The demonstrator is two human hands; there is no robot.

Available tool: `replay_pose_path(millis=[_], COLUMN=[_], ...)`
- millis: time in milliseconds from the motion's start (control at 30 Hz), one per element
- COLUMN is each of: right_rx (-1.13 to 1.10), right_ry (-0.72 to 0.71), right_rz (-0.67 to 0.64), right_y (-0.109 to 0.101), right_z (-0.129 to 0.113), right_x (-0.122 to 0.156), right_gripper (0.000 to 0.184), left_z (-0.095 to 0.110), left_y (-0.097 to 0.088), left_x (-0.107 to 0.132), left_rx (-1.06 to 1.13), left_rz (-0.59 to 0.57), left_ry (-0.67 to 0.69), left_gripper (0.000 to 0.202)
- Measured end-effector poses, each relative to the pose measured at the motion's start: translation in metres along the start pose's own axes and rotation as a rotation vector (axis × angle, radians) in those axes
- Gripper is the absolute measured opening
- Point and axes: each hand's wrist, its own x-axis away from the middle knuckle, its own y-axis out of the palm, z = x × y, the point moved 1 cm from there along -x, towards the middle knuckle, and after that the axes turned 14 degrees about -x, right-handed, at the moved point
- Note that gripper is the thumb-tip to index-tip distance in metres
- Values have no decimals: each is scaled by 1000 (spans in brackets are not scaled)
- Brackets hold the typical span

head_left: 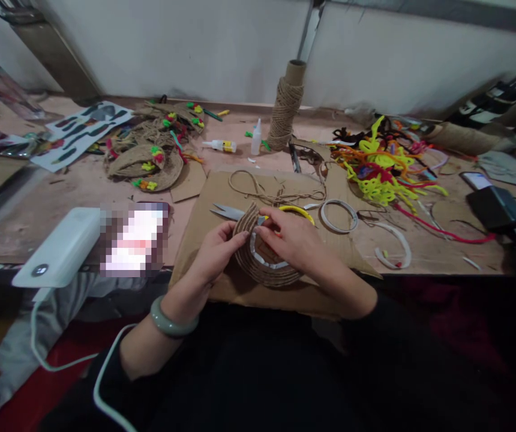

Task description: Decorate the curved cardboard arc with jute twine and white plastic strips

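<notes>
Both hands are at a ring wound with jute twine (267, 276), its inner edge lined with a white band. My left hand (215, 249) pinches the ring's upper left rim between thumb and fingers. My right hand (291, 237) has its fingers closed at the inner edge near the same spot; whether they grip the twine or the white band is hidden. Scissors (228, 211) with yellow handles lie just beyond, partly covered by the hands. A loose length of twine (258, 191) curls behind them. Beneath everything is a cardboard sheet (190, 252).
A twine spool (287, 105) stands at the back beside small glue bottles (257, 138). Finished twine pieces with coloured flowers (150, 165) lie left, pipe cleaners (381, 168) right. A white ring (339, 216), a phone (134, 240) and a cabled power bank (62, 246) are nearby.
</notes>
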Motion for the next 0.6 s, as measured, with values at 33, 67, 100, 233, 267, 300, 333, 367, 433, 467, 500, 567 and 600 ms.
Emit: replay_pose_path(millis=[33,67,100,233,267,300,333,367,433,467,500,567,600], right_rx=[-67,-147,-231,-423,-425,-408,-372,-323,-230,-211,-216,-265,-280], right_ry=[28,44,52,57,57,53,45,36,26,27,29,31,29], right_rz=[-23,-53,-89,-193,-188,-172,-152,-136,-123,-126,-135,-158,-158], right_y=[0,0,1,6,7,8,8,8,8,8,8,8,8], right_z=[2,5,8,17,16,15,13,11,8,7,6,6,7], right_x=[-4,-9,-12,-20,-20,-20,-19,-19,-19,-19,-19,-20,-20], right_gripper=[34,32,29,17,16,15,15,14,13,14,14,16,16], left_z=[0,0,0,-2,-2,-3,-3,-3,-3,-3,-3,-4,-4], left_y=[0,0,0,0,0,0,0,1,1,1,1,0,0], left_x=[1,1,2,2,2,2,1,1,1,1,0,0,-1], left_rx=[-13,-27,-42,-68,-77,-89,-104,-116,-123,-121,-121,-132,-142], left_rz=[-18,-32,-45,-80,-90,-100,-112,-121,-128,-127,-123,-113,-112], left_ry=[-4,-6,-5,-3,-5,-6,-3,3,15,16,14,12,13], left_gripper=[26,26,26,27,28,29,29,29,28,28,29,28,27])
